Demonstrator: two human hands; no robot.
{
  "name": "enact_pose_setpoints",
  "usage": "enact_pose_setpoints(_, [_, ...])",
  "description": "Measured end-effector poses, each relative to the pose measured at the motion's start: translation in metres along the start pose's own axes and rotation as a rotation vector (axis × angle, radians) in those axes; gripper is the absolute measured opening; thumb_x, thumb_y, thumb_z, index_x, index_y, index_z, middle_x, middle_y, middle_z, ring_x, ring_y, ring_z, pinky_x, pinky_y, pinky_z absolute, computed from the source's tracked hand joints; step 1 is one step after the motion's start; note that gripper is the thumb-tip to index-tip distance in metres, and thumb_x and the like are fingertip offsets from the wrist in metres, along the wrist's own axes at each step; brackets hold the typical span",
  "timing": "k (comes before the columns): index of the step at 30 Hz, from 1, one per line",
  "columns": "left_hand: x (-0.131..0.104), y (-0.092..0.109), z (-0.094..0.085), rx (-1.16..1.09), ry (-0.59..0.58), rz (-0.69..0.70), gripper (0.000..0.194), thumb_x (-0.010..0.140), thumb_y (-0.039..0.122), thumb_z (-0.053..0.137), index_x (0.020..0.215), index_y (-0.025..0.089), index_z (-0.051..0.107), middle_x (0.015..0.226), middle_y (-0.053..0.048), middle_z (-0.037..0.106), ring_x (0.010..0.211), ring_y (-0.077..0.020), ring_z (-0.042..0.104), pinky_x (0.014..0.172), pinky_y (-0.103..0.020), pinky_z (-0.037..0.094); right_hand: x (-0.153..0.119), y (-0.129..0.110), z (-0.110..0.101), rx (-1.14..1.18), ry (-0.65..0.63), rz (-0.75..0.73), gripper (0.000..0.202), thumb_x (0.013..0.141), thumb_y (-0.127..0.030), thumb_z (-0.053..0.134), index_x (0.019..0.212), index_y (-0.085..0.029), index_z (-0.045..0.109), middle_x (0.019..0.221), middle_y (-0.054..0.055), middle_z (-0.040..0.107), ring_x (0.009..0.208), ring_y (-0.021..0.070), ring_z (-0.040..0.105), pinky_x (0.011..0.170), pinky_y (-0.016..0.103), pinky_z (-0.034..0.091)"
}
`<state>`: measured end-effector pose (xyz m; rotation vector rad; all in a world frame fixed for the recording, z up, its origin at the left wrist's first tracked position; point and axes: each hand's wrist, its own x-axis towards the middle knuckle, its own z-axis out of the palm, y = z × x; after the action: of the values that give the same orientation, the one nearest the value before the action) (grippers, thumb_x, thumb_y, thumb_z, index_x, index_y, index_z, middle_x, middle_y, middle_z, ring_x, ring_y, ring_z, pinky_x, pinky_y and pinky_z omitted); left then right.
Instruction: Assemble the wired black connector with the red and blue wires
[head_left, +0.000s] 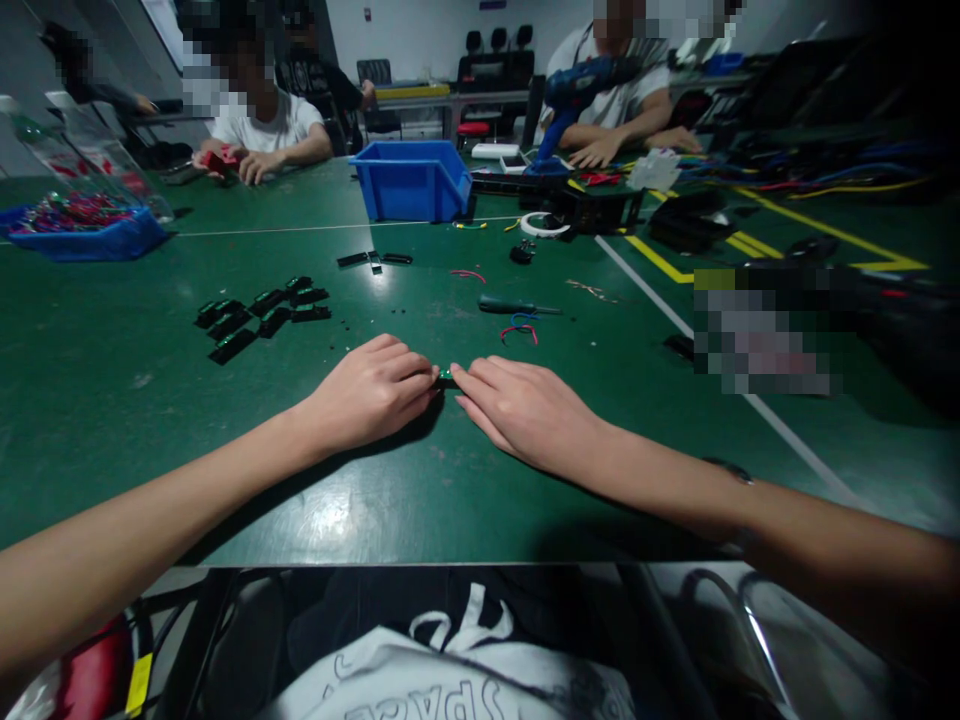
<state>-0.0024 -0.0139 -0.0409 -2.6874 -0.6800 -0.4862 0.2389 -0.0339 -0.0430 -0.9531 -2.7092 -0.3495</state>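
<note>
Between my two hands, low over the green table, is a small black part with a green circuit board; most of it is hidden by fingers. My left hand pinches its left end, fingers closed. From the other side, my right hand grips the right end with fingers pressed together. Similar black pieces with green boards lie in a loose group to the left. Just beyond my right hand are a dark-handled screwdriver and short red and blue wires.
A blue bin stands at the far middle. On the left, a blue tray holds coloured wires near clear bottles. A blue power drill stands farther back. Two people in white shirts sit across the table. Black parts and cables lie at right.
</note>
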Motion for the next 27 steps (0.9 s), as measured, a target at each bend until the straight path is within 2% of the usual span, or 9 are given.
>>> enact_pose_setpoints(6, [0.002,0.008,0.002,0.022,0.001,-0.032,0.024,0.101,0.022,0.048,0.093,0.014,0.069,0.093,-0.011,0.071,0.084,-0.0194,0.063,0.081,-0.037,0.047,0.003,-0.002,-0.002,-0.004,-0.02,0.016,0.029,0.103,-0.024,0.049,0.12,-0.007,0.064,0.103,0.016,0.071,0.091,0.0265,0.065,0.076,0.037,0.048])
enact_pose_setpoints(10, [0.004,0.008,0.004,0.026,0.009,-0.028,0.025,0.101,0.019,0.046,0.09,0.014,0.068,0.092,-0.01,0.071,0.082,-0.0185,0.062,0.081,-0.037,0.047,0.002,-0.004,0.0,-0.014,-0.021,0.022,0.033,0.104,-0.025,0.048,0.127,-0.005,0.062,0.105,0.015,0.07,0.093,0.027,0.065,0.078,0.038,0.05])
enact_pose_setpoints(18, [0.004,0.008,0.005,0.058,0.036,-0.036,0.029,0.103,0.02,0.044,0.085,0.015,0.066,0.086,-0.008,0.069,0.079,-0.0168,0.06,0.078,-0.034,0.046,-0.013,-0.005,0.001,-0.01,0.012,0.064,0.041,0.102,-0.029,0.052,0.135,-0.005,0.057,0.111,0.016,0.068,0.101,0.0289,0.064,0.085,0.04,0.053])
enact_pose_setpoints(22, [0.004,0.009,0.005,0.072,0.037,-0.035,0.029,0.104,0.02,0.044,0.085,0.015,0.065,0.086,-0.008,0.068,0.079,-0.0169,0.059,0.079,-0.035,0.046,-0.014,-0.006,-0.001,0.004,0.026,0.063,0.044,0.102,-0.029,0.051,0.14,-0.007,0.054,0.109,0.016,0.068,0.099,0.0279,0.064,0.083,0.04,0.054])
enact_pose_setpoints(27, [0.005,0.009,0.005,0.048,0.022,-0.046,0.028,0.103,0.02,0.045,0.085,0.014,0.065,0.087,-0.008,0.068,0.079,-0.0179,0.058,0.078,-0.035,0.046,-0.011,-0.007,-0.003,-0.022,-0.005,0.054,0.041,0.102,-0.029,0.051,0.138,-0.009,0.057,0.106,0.014,0.068,0.095,0.0268,0.064,0.079,0.038,0.053])
